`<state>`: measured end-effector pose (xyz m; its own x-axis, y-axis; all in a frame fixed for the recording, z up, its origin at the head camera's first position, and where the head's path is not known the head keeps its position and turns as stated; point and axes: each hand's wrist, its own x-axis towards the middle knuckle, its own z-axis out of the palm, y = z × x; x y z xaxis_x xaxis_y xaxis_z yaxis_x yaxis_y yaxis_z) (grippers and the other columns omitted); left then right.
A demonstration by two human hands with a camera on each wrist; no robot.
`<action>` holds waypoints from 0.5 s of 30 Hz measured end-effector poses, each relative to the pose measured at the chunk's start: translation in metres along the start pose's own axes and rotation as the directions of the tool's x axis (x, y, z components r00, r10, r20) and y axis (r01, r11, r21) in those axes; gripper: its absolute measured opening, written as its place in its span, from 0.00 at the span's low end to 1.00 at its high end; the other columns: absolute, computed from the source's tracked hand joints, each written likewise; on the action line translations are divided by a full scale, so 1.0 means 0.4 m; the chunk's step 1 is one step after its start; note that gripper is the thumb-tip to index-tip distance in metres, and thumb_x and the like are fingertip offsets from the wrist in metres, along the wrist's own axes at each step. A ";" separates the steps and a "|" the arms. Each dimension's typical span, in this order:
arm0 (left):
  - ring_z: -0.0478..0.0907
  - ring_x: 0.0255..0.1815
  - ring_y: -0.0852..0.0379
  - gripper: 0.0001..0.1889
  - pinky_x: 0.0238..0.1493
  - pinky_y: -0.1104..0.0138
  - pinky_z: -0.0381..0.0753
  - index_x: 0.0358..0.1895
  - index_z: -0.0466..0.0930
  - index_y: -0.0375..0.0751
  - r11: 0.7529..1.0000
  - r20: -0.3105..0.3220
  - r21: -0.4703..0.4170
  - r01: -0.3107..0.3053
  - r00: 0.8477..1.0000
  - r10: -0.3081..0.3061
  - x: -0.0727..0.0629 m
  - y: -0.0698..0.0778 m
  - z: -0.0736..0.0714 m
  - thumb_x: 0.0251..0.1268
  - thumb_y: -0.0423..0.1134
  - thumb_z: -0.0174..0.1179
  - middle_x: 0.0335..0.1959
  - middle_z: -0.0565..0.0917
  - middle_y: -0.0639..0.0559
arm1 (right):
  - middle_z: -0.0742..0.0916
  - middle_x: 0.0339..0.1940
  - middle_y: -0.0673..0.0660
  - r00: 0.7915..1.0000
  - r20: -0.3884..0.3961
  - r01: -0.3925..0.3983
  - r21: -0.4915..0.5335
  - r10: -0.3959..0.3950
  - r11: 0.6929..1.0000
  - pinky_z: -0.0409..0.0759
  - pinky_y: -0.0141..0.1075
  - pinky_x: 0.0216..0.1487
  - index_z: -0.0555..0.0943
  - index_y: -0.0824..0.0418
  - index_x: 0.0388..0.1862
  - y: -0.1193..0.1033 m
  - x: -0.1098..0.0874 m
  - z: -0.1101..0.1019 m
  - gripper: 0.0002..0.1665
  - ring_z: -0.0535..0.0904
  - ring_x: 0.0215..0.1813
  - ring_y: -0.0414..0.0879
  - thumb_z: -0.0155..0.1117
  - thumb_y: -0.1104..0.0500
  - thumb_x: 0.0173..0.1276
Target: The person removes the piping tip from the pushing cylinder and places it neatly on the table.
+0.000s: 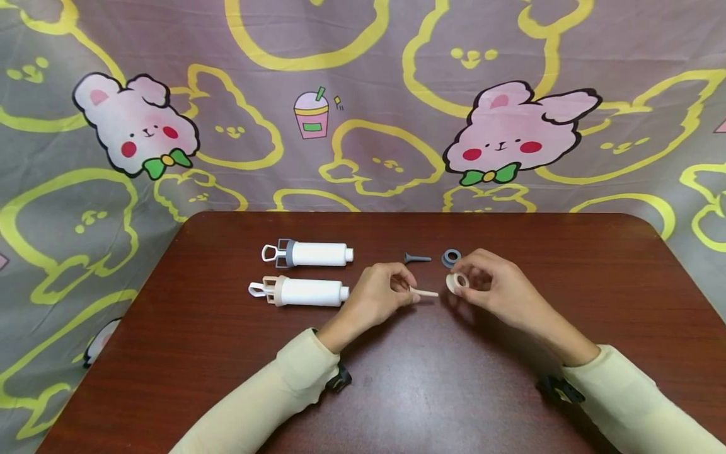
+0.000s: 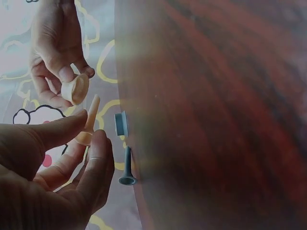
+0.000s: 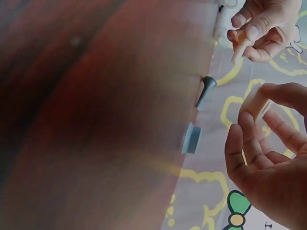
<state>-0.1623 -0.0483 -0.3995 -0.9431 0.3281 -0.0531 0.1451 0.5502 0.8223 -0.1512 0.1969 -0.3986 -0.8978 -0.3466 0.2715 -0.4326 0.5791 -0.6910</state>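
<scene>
Between thumb and fingers, my left hand (image 1: pixel 379 291) pinches a cream funnel-shaped nozzle (image 1: pixel 425 292) by its wide end, and the thin tip points right. My right hand (image 1: pixel 495 277) pinches a cream flanged ring (image 1: pixel 457 282) by its rim. The two cream pieces are close but apart, both raised above the table in the left wrist view, where the nozzle (image 2: pixel 91 117) tip points toward the ring (image 2: pixel 75 89). Just beyond the hands lie a grey nozzle (image 1: pixel 418 258) and a grey flanged ring (image 1: pixel 450 257).
On the left lie two white cylinders with loop handles: one has a grey collar (image 1: pixel 317 254), the other, nearer me, a beige collar (image 1: pixel 312 292). All rest on a dark brown wooden table (image 1: pixel 227 378). A patterned cloth (image 1: pixel 363 94) hangs behind it.
</scene>
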 end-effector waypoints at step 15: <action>0.78 0.27 0.67 0.08 0.32 0.74 0.76 0.32 0.85 0.43 0.999 0.036 0.044 -0.016 0.999 0.014 0.007 0.004 0.009 0.56 0.32 0.77 0.25 0.86 0.55 | 0.84 0.37 0.51 0.993 0.103 -0.052 -0.065 0.058 0.997 0.76 0.32 0.36 0.85 0.57 0.39 0.011 0.002 0.008 0.15 0.78 0.37 0.39 0.77 0.72 0.57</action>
<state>-0.1637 -0.0438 -0.4006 -0.9297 0.3630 -0.0618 0.1728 0.5781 0.7975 -0.1538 0.1969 -0.4036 -0.9083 -0.3862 0.1607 -0.3901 0.6431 -0.6590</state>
